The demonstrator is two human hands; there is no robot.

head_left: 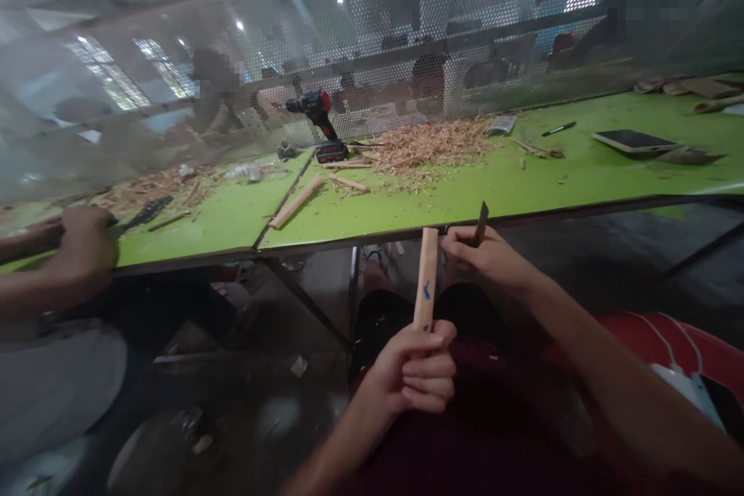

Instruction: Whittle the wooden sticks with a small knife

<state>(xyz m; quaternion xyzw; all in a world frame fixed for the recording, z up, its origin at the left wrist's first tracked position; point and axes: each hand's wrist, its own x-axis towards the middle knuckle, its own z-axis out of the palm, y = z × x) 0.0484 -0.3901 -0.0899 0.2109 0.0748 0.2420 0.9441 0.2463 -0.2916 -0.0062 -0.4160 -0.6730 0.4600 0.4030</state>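
Head view: left fingers are closed around the lower end of a wooden stick; right fingers pinch a dark blade near its top. The stick seems already cut, perhaps unfinished, bearing blue marks; shavings lie beyond the fingers, on the table.

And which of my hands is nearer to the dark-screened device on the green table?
Right. In the picture, your right hand is below and left of the device; your left hand, holding the wooden strip, is farther left and lower.
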